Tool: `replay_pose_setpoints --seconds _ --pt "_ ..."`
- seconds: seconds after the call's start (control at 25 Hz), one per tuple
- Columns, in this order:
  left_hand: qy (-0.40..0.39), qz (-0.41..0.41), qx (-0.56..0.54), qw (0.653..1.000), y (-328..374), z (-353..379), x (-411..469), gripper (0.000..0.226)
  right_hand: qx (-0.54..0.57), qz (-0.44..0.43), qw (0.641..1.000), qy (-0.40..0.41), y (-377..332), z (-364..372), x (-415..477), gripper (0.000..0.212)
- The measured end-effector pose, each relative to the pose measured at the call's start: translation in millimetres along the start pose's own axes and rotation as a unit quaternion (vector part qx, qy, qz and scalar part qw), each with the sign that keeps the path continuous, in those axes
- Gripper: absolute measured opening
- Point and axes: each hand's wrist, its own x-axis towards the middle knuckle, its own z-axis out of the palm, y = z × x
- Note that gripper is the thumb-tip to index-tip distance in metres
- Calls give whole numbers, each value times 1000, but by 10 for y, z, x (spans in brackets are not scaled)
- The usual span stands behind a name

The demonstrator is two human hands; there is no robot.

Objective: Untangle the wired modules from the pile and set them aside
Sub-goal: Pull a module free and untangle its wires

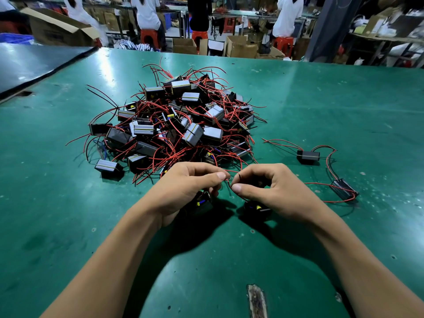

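**Wires pinched, modules half hidden**

A dark module under the left hand and a second module under the right hand lie on the green desk, mostly covered. Both hands' curled fingers pinch a red wire; which module it joins is unclear. The tangled pile sits just beyond, with two separated modules to its right.

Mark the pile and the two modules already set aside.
pile (174,125): head view, centre of the heap.
farther set-aside module (308,154): head view, top face.
nearer set-aside module (343,188): head view, top face.
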Motion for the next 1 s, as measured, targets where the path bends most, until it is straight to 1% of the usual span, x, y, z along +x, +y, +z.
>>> replay_pose_setpoints --seconds 0.12,0.28,0.44,0.56,0.64,0.68,0.84,0.92,1.0 --pt "-14 -11 -9 1000 4 -23 5 23 -13 -12 1000 7 -12 8 6 12" --pt "-22 -15 -11 1000 1 -32 1 21 42 -8 999 10 2 41 6 4" --pt "-17 -22 -30 999 3 -32 5 20 48 -26 998 35 -18 77 -2 5" --pt "-9 -19 -28 999 -9 -39 17 14 47 -37 997 49 -33 109 -7 7" --pt "-9 -14 -16 1000 -13 -36 19 8 53 -41 996 55 -31 119 -10 6" --pt "-11 -12 -13 1000 -14 -33 16 8 53 -42 996 56 -27 120 -9 5" --pt "-28 -13 -5 1000 -4 -34 -7 28 57 -36 997 47 -2 108 -4 5" --pt "-37 -14 4 999 -8 -33 -6 32 72 -31 996 38 7 100 -3 5" --pt "-42 -20 -9 999 -15 -32 10 33 74 -29 996 41 20 98 0 4"
